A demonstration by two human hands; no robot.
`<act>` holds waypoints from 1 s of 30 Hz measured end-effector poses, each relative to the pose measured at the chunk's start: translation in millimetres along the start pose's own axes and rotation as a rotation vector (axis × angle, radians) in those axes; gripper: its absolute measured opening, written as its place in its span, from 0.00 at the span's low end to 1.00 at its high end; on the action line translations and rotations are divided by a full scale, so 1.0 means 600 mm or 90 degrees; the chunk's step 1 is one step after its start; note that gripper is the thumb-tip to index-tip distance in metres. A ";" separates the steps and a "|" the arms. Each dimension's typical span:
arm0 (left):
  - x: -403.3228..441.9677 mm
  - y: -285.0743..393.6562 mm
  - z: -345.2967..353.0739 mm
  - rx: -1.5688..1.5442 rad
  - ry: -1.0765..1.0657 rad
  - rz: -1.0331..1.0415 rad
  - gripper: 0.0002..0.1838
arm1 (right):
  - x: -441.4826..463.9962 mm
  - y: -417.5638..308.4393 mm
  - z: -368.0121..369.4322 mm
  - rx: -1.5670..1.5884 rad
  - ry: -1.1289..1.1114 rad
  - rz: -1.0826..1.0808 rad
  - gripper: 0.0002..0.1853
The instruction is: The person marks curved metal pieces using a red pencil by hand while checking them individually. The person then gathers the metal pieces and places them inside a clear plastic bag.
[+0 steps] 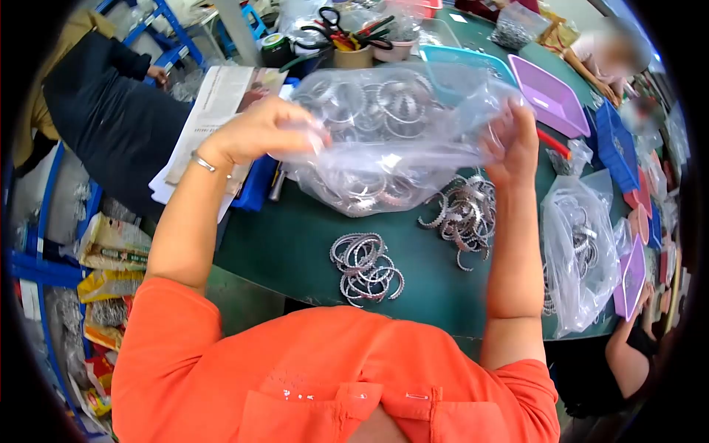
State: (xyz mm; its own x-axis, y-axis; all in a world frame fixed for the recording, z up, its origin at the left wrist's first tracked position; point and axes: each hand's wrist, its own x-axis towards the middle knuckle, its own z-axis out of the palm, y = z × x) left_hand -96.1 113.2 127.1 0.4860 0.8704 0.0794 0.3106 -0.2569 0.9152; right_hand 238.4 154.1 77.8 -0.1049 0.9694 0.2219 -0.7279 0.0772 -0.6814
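Note:
A large clear plastic bag (384, 159) full of silvery, notched metal rings is stretched between my two hands above the green table. My left hand (269, 133) is closed on the bag's left edge, thumb and fingers pinching the film. Its right edge is gripped by my right hand (511, 140), fingers curled into the crumpled plastic. Below the bag, a small heap of metal rings (363, 266) lies near the table's front edge. A bigger pile of open, toothed rings (469, 210) sits beside my right forearm, which partly hides it.
Another clear bag with rings (583, 258) lies at the right. Behind stand a tub of pliers and scissors (351, 55), a teal tray (469, 63), a purple tray (548, 96) and a blue bin (617, 144). Newspaper (221, 100) lies left. Other people are around the table.

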 end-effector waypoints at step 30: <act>0.069 -0.059 -0.031 0.525 0.372 0.075 0.11 | -0.004 0.037 0.060 -1.131 -0.387 -0.614 0.25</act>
State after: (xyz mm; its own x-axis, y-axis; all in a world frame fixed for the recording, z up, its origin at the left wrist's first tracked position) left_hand -102.3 166.2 105.2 0.1435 0.8334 0.5338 0.8602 -0.3717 0.3492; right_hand 198.1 145.0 87.1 -0.6030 0.3455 0.7191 0.5572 0.8274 0.0697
